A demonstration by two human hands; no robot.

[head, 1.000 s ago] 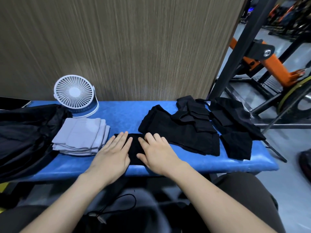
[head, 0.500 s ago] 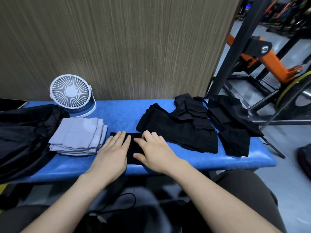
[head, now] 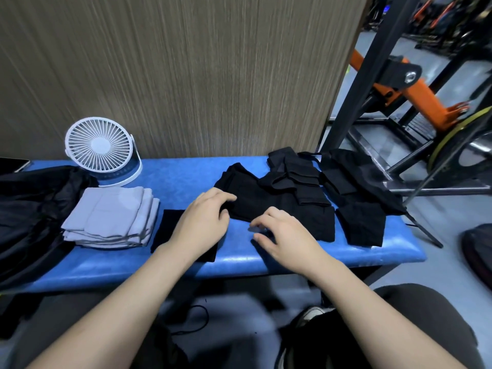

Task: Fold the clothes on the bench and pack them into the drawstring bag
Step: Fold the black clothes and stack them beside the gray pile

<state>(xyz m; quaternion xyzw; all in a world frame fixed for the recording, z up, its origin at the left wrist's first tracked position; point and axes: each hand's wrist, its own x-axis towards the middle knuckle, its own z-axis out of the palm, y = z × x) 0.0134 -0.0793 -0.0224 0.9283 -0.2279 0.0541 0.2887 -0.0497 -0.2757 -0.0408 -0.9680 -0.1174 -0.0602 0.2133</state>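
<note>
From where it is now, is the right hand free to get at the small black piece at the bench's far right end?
Probably yes. The right hand holds nothing, and the small black piece lies uncovered just right of it, with nothing between.

Brown streaked wall panel [head: 186, 75] behind; grey floor [head: 439, 230] under gym frames [head: 415, 91].
</note>
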